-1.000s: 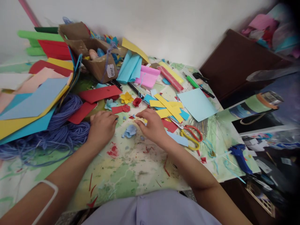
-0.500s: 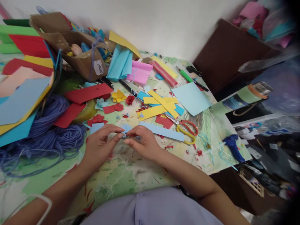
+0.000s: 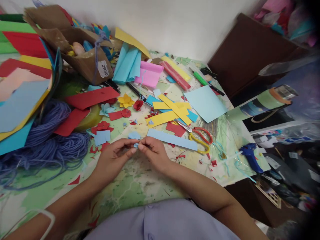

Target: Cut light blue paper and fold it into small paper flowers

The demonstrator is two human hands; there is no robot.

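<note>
A tiny pale blue paper scrap [image 3: 136, 145] is pinched between the closed fingertips of the left hand [image 3: 113, 160] and right hand [image 3: 153, 153], above the middle of the bench [image 3: 140, 186], just below a pale blue paper strip [image 3: 172, 139].

Plain white wall [image 3: 160, 23] behind, dark brown wooden cabinet [image 3: 247, 56] at right, pink and teal fabric [image 3: 282, 20] heaped beyond it, soft even light

matt paper strip [image 3: 172, 139], soft yarn [image 3: 50, 146], glossy plastic glue gun [image 3: 250, 158]
</note>
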